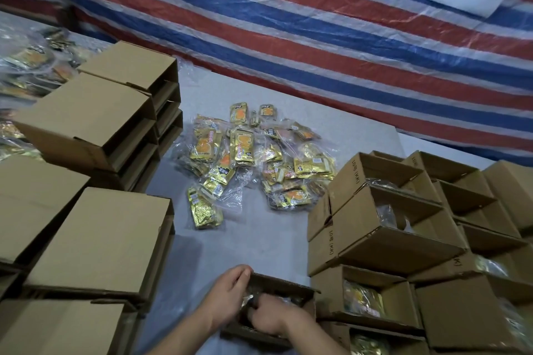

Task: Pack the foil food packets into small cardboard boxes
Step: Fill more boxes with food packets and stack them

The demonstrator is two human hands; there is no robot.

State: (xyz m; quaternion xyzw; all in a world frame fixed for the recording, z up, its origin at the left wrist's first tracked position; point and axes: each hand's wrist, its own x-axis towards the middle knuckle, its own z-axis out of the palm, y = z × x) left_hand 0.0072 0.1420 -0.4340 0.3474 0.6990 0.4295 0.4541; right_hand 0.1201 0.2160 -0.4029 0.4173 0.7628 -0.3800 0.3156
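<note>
A grey desk (259, 239) carried everything. An open small cardboard box (271, 285) sat on it at the near edge, with the left grip (230, 291) on its left rim and the right grip (271, 315) reaching inside. Beyond both grips, well apart from them, a loose heap of gold foil packets (253, 161) in clear wrap lay on the bare surface. To the left of the left grip stood stacks of closed cardboard boxes (95, 239), running back toward the far left. To the right of the right grip, just beside the open box, stood stacks of filled boxes (389, 228) lying on their sides, packets showing in their mouths.
</note>
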